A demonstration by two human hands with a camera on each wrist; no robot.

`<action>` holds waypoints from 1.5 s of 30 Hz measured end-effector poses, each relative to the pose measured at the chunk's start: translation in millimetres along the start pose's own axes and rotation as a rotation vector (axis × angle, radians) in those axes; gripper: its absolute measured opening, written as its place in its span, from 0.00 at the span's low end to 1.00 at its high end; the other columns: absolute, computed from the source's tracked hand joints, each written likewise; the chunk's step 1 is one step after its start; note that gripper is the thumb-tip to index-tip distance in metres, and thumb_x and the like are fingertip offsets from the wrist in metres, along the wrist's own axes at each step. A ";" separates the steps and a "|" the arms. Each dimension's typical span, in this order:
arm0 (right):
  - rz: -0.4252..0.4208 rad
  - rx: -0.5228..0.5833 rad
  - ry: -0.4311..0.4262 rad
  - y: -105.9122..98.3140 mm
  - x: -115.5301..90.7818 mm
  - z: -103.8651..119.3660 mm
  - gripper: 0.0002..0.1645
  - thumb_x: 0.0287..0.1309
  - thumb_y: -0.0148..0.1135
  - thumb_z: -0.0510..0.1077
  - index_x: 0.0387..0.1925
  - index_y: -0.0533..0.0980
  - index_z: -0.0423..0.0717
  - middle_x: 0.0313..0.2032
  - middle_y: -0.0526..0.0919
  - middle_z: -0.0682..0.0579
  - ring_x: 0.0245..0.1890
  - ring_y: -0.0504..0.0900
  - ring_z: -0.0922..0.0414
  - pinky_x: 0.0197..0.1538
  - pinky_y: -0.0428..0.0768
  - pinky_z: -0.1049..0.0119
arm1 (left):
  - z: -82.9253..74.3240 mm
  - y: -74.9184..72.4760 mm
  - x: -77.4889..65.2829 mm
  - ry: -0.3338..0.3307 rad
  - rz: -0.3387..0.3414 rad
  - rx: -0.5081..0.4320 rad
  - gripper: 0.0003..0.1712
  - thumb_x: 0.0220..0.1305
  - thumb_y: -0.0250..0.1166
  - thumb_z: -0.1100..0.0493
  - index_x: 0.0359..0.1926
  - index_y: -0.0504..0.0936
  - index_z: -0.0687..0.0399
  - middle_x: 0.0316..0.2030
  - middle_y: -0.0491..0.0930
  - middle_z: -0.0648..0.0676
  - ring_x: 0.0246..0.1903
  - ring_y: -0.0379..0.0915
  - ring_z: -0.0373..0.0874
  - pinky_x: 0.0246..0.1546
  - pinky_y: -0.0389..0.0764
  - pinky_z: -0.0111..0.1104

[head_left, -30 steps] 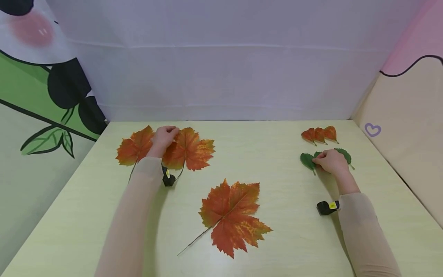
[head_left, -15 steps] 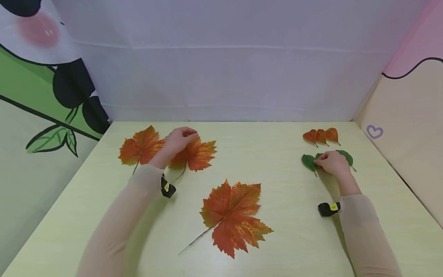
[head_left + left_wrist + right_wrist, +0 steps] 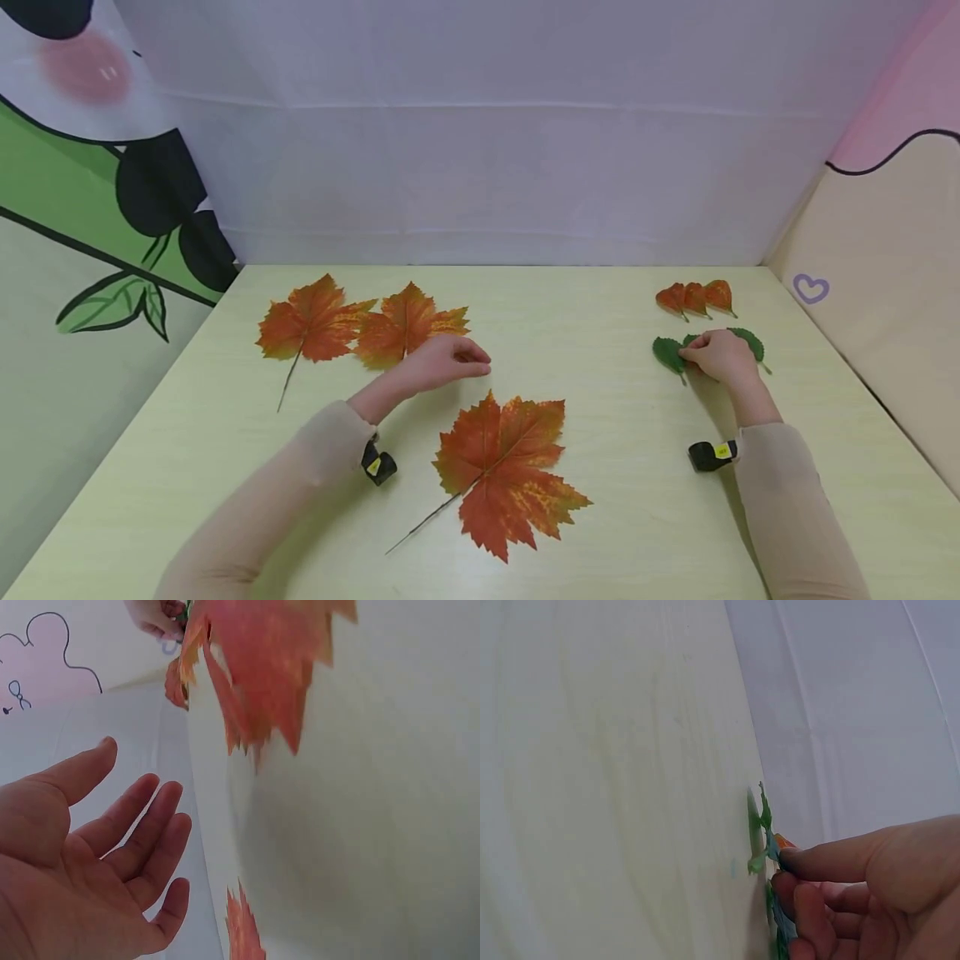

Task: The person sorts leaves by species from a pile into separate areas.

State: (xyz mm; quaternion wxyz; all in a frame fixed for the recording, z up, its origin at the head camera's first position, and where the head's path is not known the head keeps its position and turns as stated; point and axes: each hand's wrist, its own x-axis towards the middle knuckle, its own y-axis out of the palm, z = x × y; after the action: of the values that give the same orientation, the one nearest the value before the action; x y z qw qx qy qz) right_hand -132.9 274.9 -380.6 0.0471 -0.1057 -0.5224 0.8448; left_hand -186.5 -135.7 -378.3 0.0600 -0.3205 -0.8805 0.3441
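Note:
My left hand (image 3: 442,364) hovers, fingers loosely bent and holding nothing, above the gap between an upper orange maple leaf (image 3: 411,321) and the large front maple leaf (image 3: 502,475). In the left wrist view the palm and spread fingers of that hand (image 3: 112,855) show bare. Another maple leaf (image 3: 311,321) lies at the far left, its tip meeting its neighbour. Over at the right, my right hand (image 3: 723,354) pinches a green leaf (image 3: 771,844) between thumb and fingers. Green leaves show on both sides of it, one left (image 3: 666,354) and one right (image 3: 750,342); the middle is mostly covered.
Three small orange leaves (image 3: 694,297) lie in a row behind the green ones. The pale table (image 3: 600,367) ends at a white cloth wall (image 3: 480,183). Printed panels stand at the left and right sides.
My left hand has left the upper maple leaves, moving right and toward me. The upper right maple leaf is now more exposed. My right hand stays at the green leaves.

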 end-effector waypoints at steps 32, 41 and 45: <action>-0.012 -0.018 0.004 -3.2 -0.6 -3.4 0.18 0.57 0.57 0.51 0.32 0.78 0.37 0.17 0.77 0.55 0.23 0.74 0.56 0.30 0.69 0.60 | -25.4 46.4 0.6 0.058 0.178 -0.049 0.11 0.54 0.67 0.54 0.26 0.74 0.54 0.19 0.69 0.46 0.18 0.58 0.38 0.20 0.61 0.29; -0.016 -0.030 0.004 -3.1 0.7 -5.3 0.20 0.55 0.58 0.50 0.35 0.79 0.34 0.18 0.77 0.54 0.25 0.75 0.54 0.31 0.71 0.59 | -33.5 33.0 7.2 0.103 0.092 -0.136 0.09 0.56 0.65 0.56 0.31 0.75 0.55 0.21 0.75 0.48 0.20 0.63 0.39 0.23 0.63 0.29; -0.010 -0.027 0.006 -3.6 1.3 -5.5 0.20 0.56 0.58 0.51 0.35 0.79 0.34 0.18 0.77 0.54 0.24 0.74 0.55 0.30 0.70 0.60 | -37.0 29.2 11.2 0.116 0.038 -0.160 0.09 0.58 0.64 0.56 0.31 0.73 0.56 0.23 0.73 0.49 0.21 0.63 0.40 0.23 0.63 0.30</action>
State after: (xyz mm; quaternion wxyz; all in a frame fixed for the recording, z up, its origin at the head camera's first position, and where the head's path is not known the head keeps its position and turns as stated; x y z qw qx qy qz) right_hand -133.0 281.6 -379.9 0.0517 -0.1062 -0.5340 0.8372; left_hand -168.0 -91.6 -370.4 0.0785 -0.3603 -0.8939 0.2549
